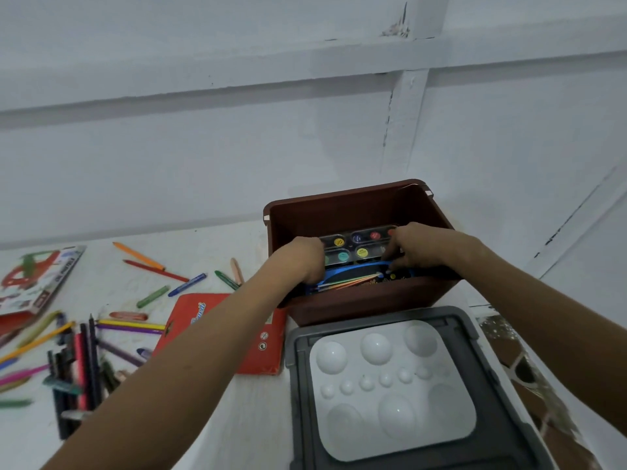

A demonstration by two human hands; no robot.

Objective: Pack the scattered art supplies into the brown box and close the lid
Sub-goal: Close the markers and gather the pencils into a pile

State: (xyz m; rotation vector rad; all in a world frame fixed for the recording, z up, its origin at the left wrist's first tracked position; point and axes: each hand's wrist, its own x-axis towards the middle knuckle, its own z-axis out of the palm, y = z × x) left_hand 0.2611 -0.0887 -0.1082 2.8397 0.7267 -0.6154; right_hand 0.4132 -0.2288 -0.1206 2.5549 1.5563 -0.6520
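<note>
The brown box [359, 301] stands open at the table's far side. Both my hands reach down into it. My left hand [302, 257] and my right hand [419, 247] have their fingers curled round the two ends of a blue-edged case [356, 271] with coloured pencils [349, 281] lying on it. Behind the case lie clear paint pot strips [353, 245] with coloured caps. The grey lid [302, 347] lies in front of the box with a white palette [390, 385] resting on it.
Loose crayons and pencils [149, 296] are scattered over the white table at left, with a pile of pens [78, 368] near the front. A red pencil box [261, 347] lies under my left forearm. An oil pastel box [37, 283] sits far left. A wall stands behind.
</note>
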